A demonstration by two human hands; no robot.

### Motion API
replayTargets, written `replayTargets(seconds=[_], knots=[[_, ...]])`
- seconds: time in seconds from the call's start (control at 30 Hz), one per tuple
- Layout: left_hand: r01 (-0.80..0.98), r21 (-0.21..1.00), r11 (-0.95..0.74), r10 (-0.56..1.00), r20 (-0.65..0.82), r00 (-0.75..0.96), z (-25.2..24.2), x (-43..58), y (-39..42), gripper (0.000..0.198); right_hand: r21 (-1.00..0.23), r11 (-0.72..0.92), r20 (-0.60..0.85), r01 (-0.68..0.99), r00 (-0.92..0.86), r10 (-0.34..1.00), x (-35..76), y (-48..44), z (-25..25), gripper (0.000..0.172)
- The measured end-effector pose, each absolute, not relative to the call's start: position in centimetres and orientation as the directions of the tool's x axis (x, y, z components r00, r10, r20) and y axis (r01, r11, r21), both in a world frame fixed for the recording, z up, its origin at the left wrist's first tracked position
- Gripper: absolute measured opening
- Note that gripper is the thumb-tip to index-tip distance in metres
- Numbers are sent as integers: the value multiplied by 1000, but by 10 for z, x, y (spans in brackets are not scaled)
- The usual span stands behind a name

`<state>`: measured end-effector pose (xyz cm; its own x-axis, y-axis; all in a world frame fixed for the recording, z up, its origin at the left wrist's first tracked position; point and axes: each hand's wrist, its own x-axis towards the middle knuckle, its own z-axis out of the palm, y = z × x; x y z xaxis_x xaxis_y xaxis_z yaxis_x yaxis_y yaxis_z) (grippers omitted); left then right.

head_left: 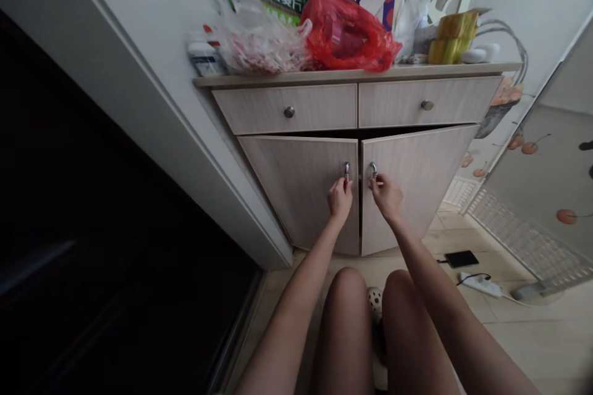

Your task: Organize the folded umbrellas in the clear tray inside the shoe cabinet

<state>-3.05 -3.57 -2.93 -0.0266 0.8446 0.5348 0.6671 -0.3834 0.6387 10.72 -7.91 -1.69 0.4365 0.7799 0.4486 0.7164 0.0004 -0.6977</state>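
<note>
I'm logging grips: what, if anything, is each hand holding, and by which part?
The left hand holds the left door's handle, the right hand the right door's handle, each by its lower part.

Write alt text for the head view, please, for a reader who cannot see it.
The left hand and right hand hold the metal handles of two slightly open doors on a pale cabinet. A red bag and a clear bag sit on top; a power strip lies on the floor at right.
</note>
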Motion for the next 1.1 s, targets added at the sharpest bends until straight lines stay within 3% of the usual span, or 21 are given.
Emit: replayTargets(seconds=[0.8, 0.93, 1.03, 1.1], knots=[[772, 553, -312, 880, 476, 15, -19, -9, 17, 24, -638, 12, 492, 770, 395, 775, 102, 4, -26, 46], [737, 602, -306, 891, 455, -2, -20, -9, 22, 23, -663, 12, 459, 749, 394, 796, 103, 8, -26, 44], [607, 722, -332, 915, 402, 22, -18, -13, 28, 20, -721, 68, 433, 690, 371, 822, 107, 9, -26, 45], [503, 788, -355, 921, 387, 45, -19, -20, 27, 19, -785, 156, 435, 600, 354, 828, 111, 6, -29, 54]])
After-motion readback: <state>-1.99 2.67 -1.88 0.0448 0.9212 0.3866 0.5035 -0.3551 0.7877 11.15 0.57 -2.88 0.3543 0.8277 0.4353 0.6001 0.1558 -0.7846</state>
